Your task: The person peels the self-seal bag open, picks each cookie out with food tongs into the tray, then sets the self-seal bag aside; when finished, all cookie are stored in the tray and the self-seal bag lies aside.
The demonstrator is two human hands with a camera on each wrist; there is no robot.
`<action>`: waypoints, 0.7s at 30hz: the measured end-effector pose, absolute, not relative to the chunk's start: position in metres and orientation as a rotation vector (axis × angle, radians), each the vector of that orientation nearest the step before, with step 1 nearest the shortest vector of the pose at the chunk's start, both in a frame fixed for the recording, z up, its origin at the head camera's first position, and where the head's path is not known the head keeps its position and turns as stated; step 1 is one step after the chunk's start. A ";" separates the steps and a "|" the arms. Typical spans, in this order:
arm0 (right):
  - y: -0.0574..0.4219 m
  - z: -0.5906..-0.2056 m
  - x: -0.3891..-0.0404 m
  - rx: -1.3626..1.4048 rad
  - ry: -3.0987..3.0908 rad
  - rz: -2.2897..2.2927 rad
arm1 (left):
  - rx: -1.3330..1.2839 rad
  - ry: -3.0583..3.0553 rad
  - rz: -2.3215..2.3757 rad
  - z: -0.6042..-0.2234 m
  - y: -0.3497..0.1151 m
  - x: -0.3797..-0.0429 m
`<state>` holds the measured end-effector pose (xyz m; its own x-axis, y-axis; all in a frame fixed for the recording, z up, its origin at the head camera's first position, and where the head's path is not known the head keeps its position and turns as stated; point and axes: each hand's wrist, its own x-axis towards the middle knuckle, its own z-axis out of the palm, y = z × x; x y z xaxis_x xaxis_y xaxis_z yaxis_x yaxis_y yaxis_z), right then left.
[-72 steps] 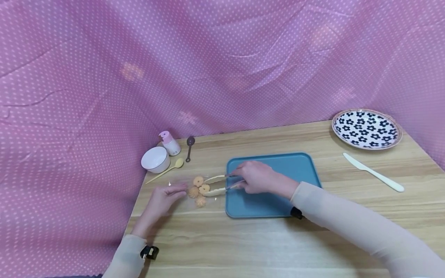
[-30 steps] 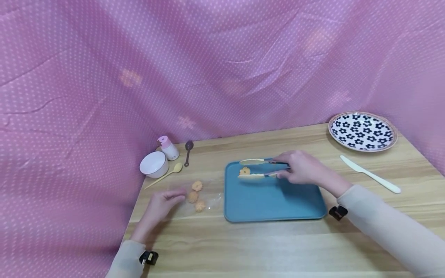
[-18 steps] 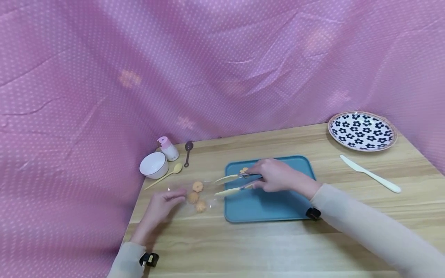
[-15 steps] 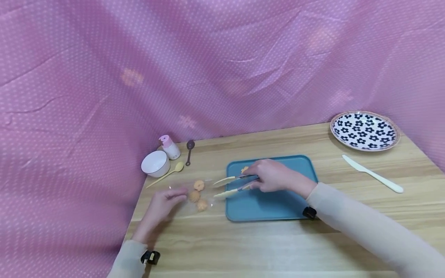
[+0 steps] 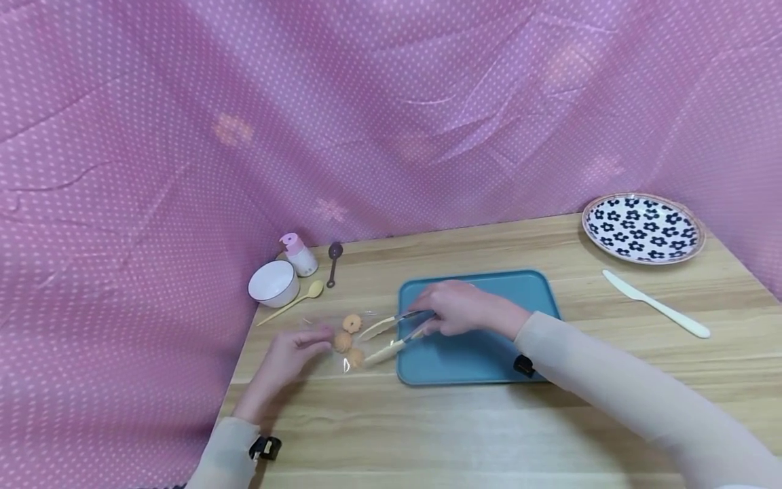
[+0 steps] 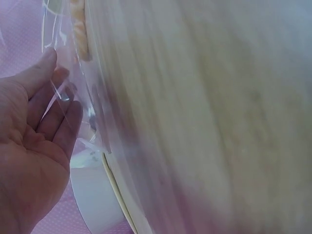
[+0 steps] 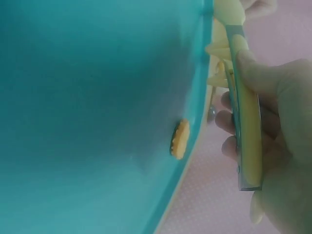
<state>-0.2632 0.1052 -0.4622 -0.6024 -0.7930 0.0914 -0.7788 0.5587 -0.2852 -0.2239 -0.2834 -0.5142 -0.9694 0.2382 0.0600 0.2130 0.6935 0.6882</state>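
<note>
My left hand pinches the left end of a clear plastic bag between thumb and fingers. Three round golden cookies lie in the bag, left of a blue tray. Food tongs with pale yellow tips are gripped in my right hand, which is over the tray's left part. Their arms are spread and point left, with the lower tip right by the lowest cookie. In the right wrist view, one cookie sits on the tray near its edge; my right hand hides it from the head view.
At the back left stand a white bowl and a pink-topped bottle, with a yellow spoon and a dark spoon beside them. On the right lie a flower-patterned plate and a pale knife.
The tongs went from the bag to the tray with a cookie, let it go there, and came back left to the bag. My left hand has stayed at the bag's end.
</note>
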 end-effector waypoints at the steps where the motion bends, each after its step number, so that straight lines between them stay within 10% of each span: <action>1: 0.104 -0.463 -0.264 -1.384 2.728 -0.449 | 0.383 2.856 1.153 -0.514 -0.284 -0.224; 21: 0.093 -0.472 -0.269 -1.497 2.757 -0.345 | 0.409 2.837 1.152 -0.516 -0.286 -0.224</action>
